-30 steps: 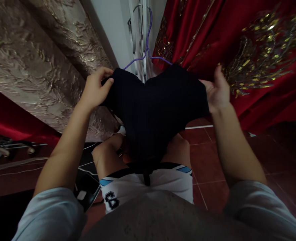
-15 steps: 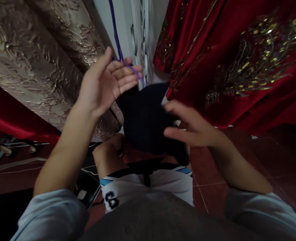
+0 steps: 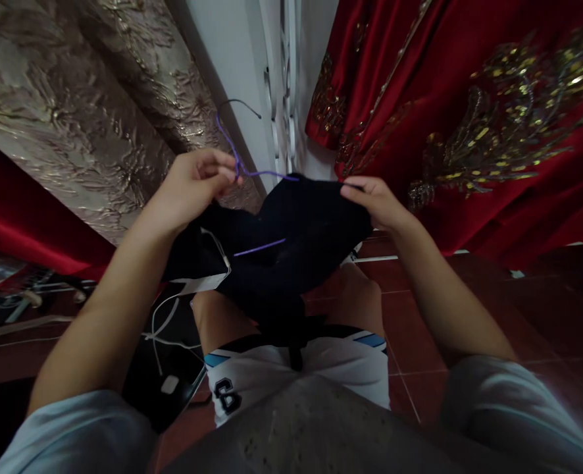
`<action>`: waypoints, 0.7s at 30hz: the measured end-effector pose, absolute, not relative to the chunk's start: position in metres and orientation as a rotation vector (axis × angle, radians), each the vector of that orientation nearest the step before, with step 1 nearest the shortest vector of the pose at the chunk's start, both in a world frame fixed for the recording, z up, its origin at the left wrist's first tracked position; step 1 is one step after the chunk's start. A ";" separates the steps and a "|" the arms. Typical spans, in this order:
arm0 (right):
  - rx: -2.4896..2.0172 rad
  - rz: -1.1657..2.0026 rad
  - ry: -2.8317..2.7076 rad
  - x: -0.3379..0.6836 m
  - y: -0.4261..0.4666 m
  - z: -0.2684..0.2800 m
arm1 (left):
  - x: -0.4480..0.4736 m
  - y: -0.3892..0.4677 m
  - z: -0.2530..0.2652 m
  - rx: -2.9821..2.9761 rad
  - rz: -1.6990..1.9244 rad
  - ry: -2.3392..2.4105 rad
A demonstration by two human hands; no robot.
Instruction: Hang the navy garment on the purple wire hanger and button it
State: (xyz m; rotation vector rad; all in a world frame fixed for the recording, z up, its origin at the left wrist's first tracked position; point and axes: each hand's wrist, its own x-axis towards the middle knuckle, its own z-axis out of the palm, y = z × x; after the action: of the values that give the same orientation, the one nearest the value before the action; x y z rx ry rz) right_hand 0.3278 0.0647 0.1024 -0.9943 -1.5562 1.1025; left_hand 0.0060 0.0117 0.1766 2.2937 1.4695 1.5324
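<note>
My left hand [image 3: 200, 184] is closed on the neck of a purple wire clothes hanger [image 3: 227, 138], just below its hook. One hanger arm runs right into the top of a dark garment [image 3: 316, 227]. A short length of purple wire shows across the garment's middle. At the garment's upper right edge, my right hand [image 3: 370, 197] pinches the cloth between thumb and fingers. A pale paper tag [image 3: 205, 283] hangs on a looped string at the left of the garment. The garment's exact kind is hard to make out in the dark folds.
Beige textured cloth [image 3: 99, 118] hangs at the left, and red cloth with gold sequins [image 3: 508, 131] at the right. White metalwork [image 3: 284, 85] stands between them. White cables and a small white block [image 3: 170, 384] lie at lower left. Red tiles [image 3: 420, 316] cover the floor.
My left hand has gone from open-palmed to closed around the hanger's neck, and the hanger has come lower. My right hand now grips the garment's edge, which is spread wider.
</note>
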 end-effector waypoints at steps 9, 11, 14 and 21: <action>-0.966 0.725 -1.207 0.321 0.112 0.170 | 0.014 0.012 0.148 2.522 1.784 1.431; -0.975 0.662 -1.142 0.329 0.101 0.167 | 0.009 0.011 0.128 2.449 1.839 1.438; -0.915 0.674 -1.084 0.340 0.076 0.147 | 0.002 0.004 0.095 2.329 1.747 1.510; -0.902 0.596 -1.039 0.338 0.064 0.098 | 0.026 -0.004 0.050 2.165 1.305 1.476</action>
State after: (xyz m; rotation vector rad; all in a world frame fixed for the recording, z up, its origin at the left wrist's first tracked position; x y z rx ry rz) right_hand 0.3384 0.0643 0.0977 -0.9024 -1.0386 0.5956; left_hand 0.0263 -0.0044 0.0499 2.1650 1.4763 1.3050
